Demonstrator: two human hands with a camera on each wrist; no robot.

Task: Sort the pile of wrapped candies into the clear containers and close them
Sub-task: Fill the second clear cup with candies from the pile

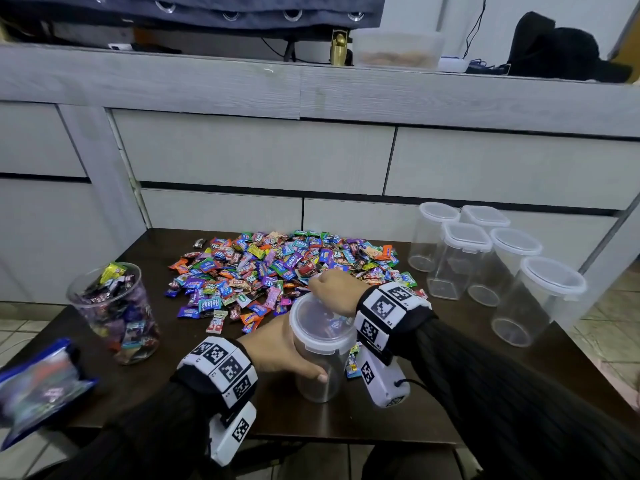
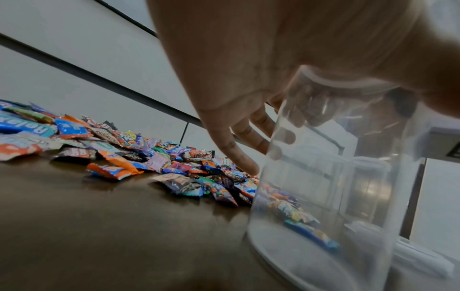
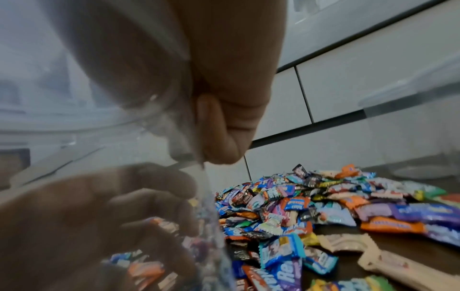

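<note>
1. Candies in bright wrappers lie in a wide pile on the dark table, spreading from the centre toward 12 o'clock
2. At 6 o'clock from the pile stands a clear container with its white-rimmed lid on top; the pile shows through its clear walls, and whether any candy lies inside cannot be told
3. Left hand wraps round the container's side from 9 o'clock, thumb on the near wall, fingers curled round the far wall, as the left wrist view shows through the plastic
4. Right hand lies over the lid's 12 o'clock edge, fingers curled in a loose fist; the right wrist view shows the curled fingers pressed against the rim, but whether they pinch the lid cannot be told
5. At 9 o'clock, a lidless round container stands full of dark and purple candies
6. Five empty lidded containers, round and square, cluster at 3 o'clock, apart from the pile
7. A blue bag of sweets sits at 8 o'clock, by the table's near left corner
</note>
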